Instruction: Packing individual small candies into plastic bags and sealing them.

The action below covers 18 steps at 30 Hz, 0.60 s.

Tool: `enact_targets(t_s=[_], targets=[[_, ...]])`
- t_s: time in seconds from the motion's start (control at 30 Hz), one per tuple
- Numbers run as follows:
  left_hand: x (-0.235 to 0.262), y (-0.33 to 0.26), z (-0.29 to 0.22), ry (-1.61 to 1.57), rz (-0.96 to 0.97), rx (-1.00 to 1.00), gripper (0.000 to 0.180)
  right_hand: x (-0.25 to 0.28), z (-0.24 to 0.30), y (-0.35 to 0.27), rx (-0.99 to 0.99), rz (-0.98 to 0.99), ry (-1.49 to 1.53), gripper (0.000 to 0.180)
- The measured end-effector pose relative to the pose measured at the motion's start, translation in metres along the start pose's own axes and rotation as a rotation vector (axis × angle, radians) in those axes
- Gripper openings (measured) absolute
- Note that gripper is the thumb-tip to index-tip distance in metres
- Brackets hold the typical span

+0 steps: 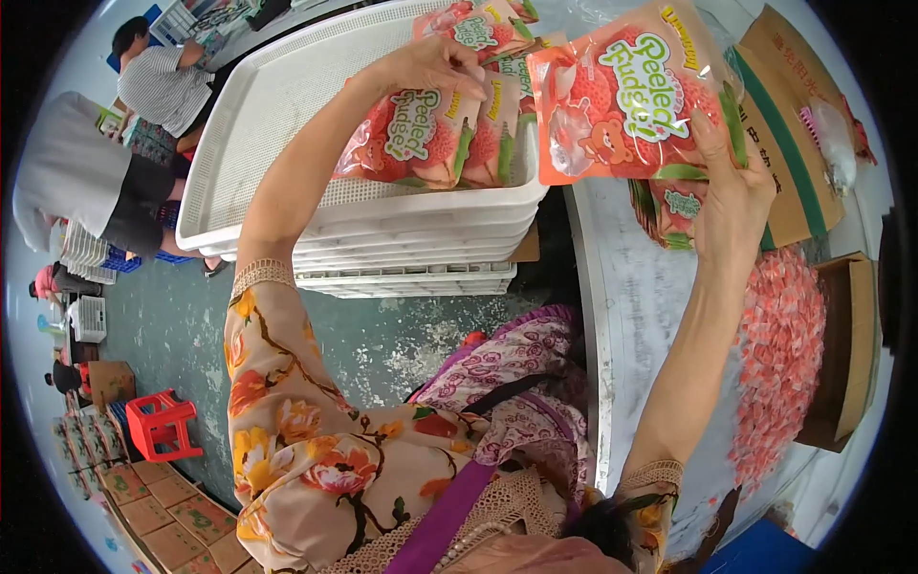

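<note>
My right hand [732, 196] grips a large pink candy pouch [622, 105] by its lower right edge, thumb on the front. The pouch has strawberry-red fruit and a small bear printed on it, and it is raised beside the tray. Over the white plastic tray [263, 124], my left hand [430, 69] has its fingers curled at the upper edge of a similar pouch [406, 143]. Another pouch [492, 143] lies against that one on its right, and one more pouch [473, 29] rests farther back in the tray. My left fingertips are partly hidden.
Several white trays [411, 273] are stacked beneath. On the pale worktable [622, 287] at right lie another pouch [681, 206], a heap of small wrapped sweets [779, 354] and cardboard boxes [846, 354]. A red stool [161, 426] stands lower left; co-workers [167, 81] are at far left.
</note>
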<state>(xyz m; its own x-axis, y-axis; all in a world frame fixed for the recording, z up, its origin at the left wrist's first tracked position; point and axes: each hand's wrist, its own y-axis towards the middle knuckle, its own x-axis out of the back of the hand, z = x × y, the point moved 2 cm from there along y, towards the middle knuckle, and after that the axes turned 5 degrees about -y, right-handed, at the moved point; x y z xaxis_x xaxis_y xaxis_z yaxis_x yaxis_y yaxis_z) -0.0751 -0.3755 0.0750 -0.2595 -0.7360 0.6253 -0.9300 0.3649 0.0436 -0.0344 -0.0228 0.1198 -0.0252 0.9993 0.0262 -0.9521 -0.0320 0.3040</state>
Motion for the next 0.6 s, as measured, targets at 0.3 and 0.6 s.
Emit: enact_targets(t_s=[0.3, 0.6], targets=[[0.059, -0.057, 0.019, -0.654, -0.477, -0.160, 0.011, -0.029, -0.001, 0.000, -0.027, 0.111, 0.142, 0.047], [-0.005, 0.047, -0.003, -0.262, -0.634, 0.189, 0.038, -0.055, -0.081, 0.006, -0.164, 0.252, -0.111, 0.039]])
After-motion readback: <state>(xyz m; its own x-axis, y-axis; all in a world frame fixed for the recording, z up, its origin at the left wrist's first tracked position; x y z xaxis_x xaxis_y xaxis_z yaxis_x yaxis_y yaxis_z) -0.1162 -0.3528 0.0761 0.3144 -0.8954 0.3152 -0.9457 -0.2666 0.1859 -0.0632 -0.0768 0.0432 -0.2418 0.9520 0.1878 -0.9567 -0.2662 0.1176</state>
